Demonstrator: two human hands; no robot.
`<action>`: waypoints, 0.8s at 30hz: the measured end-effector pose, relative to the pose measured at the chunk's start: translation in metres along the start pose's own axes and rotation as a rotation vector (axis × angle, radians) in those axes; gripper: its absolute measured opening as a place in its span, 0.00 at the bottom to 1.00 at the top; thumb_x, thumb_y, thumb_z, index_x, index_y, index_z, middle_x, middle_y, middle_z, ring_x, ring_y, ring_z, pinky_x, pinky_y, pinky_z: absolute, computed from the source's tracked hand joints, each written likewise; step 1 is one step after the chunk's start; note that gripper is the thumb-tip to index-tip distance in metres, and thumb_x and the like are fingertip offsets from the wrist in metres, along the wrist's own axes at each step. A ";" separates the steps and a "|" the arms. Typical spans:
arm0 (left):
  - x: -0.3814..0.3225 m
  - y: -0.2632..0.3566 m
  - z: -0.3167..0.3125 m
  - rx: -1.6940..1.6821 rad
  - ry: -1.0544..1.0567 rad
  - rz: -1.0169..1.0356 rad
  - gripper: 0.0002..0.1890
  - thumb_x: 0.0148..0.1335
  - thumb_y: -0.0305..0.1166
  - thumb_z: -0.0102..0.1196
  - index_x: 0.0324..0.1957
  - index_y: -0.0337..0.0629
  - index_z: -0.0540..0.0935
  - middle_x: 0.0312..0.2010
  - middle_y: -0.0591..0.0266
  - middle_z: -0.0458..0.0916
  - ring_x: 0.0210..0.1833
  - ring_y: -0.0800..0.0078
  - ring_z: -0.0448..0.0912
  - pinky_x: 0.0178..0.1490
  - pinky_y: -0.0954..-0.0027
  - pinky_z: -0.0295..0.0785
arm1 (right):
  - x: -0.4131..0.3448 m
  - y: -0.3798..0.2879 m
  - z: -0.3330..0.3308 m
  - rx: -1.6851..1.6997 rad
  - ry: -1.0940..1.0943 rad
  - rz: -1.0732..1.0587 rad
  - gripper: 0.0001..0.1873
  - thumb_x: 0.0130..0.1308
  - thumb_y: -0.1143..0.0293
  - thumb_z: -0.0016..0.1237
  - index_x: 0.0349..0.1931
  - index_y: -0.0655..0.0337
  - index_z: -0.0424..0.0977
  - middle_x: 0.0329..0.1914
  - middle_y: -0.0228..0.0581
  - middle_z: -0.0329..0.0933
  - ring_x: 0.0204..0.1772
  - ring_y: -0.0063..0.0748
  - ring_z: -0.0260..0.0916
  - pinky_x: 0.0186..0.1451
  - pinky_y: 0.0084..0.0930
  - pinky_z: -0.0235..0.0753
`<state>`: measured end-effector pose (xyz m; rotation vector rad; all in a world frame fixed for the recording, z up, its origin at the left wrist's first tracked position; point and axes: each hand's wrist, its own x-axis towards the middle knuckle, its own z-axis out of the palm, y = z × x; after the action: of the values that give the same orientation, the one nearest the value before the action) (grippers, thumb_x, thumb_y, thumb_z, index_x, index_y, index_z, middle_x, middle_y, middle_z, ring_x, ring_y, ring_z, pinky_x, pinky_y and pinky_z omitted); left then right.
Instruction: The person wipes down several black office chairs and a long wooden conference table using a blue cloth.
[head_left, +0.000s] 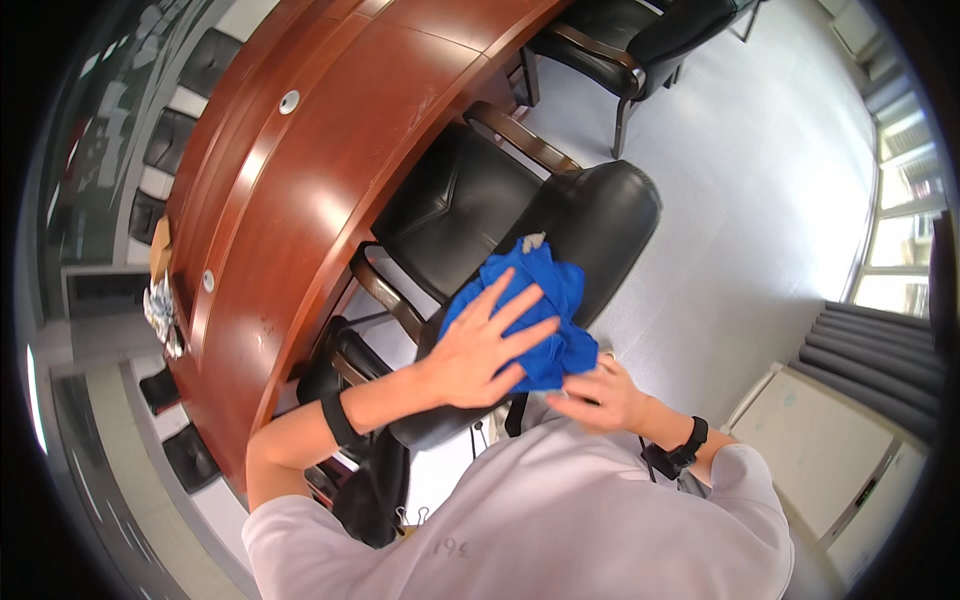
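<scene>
A crumpled blue cloth (562, 289) lies over the top of the backrest of a black leather armchair (611, 210). A small greyish-white piece (533, 241) shows at the cloth's far edge. My left hand (472, 356) rests flat over the cloth with its fingers spread wide. Beside the cloth's near right corner is my right hand (611, 397), slightly blurred, its fingers partly bent and touching or almost touching the fabric. Whether those fingers pinch the corner cannot be made out. The chair's seat (457, 202) and wooden armrests (386, 289) face the table.
A long, glossy reddish-brown wooden table (337, 157) runs along the left. Another black armchair (615, 52) stands farther along it. More chairs (169, 139) line the far side. A pale cabinet (817, 450) and grey curtain (874, 367) are at right, beyond the grey floor (750, 187).
</scene>
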<state>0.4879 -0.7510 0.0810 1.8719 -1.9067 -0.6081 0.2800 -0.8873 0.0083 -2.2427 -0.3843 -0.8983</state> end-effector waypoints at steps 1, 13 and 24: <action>0.008 0.005 0.003 0.107 -0.035 -0.053 0.33 0.51 0.34 0.56 0.64 0.53 0.69 0.69 0.46 0.55 0.69 0.32 0.52 0.69 0.42 0.55 | -0.008 0.009 -0.015 -0.038 -0.065 0.040 0.14 0.48 0.79 0.55 0.37 0.56 0.80 0.41 0.36 0.76 0.46 0.35 0.73 0.54 0.40 0.74; 0.090 0.026 0.002 0.275 -0.070 -0.326 0.35 0.58 0.37 0.55 0.69 0.54 0.60 0.69 0.34 0.49 0.67 0.27 0.53 0.69 0.40 0.54 | -0.021 0.124 -0.104 -0.002 0.098 0.416 0.18 0.43 0.88 0.45 0.36 0.63 0.78 0.33 0.40 0.75 0.34 0.41 0.72 0.35 0.33 0.71; 0.226 -0.001 0.009 0.093 -0.147 -0.477 0.17 0.55 0.36 0.56 0.48 0.47 0.76 0.43 0.54 0.77 0.47 0.51 0.78 0.44 0.52 0.75 | -0.008 0.271 -0.177 0.065 -0.273 0.409 0.17 0.47 0.85 0.46 0.39 0.61 0.76 0.34 0.40 0.75 0.35 0.42 0.73 0.39 0.34 0.72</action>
<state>0.4783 -0.9768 0.0683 2.4268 -1.5925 -0.8314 0.3190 -1.2058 -0.0352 -2.2709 -0.0656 -0.3647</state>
